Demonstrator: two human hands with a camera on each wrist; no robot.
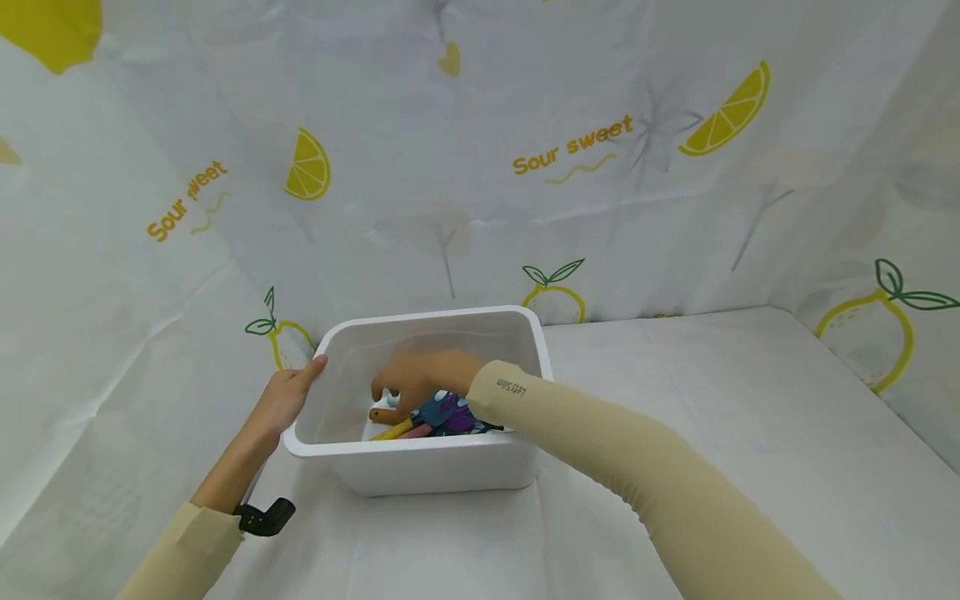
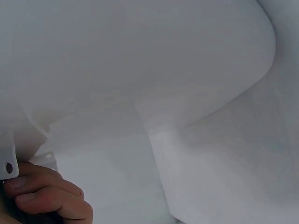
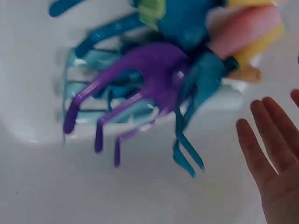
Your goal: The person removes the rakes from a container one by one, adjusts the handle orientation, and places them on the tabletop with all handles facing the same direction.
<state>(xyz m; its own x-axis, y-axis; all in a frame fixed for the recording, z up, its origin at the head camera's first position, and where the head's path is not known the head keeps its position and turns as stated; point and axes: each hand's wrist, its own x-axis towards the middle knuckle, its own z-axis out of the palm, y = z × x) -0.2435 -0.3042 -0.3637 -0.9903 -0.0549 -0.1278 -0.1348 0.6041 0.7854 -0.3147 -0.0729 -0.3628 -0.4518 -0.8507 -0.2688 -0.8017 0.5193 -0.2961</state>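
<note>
A white plastic bin [image 1: 420,467] stands in front of me. My left hand [image 1: 285,400] grips its left rim, thumb over the top; in the left wrist view the curled fingers [image 2: 51,193] show below. My right hand [image 1: 416,379] reaches down inside, beside a brown wooden handle [image 1: 384,416]. Its fingers look spread and apart from the tools in the right wrist view. A purple claw-like rake head [image 3: 161,74] lies over teal pronged tools [image 3: 182,28] and a pale blue slatted piece [image 3: 91,116]. Yellow [image 1: 393,430] and pink handles [image 1: 417,432] point left.
The bin rests on a table covered with white cloth [image 1: 675,433]. Behind it rises a white sheet [image 1: 420,167] printed with lemons and lettering. A black strap [image 1: 266,517] sits round my left wrist.
</note>
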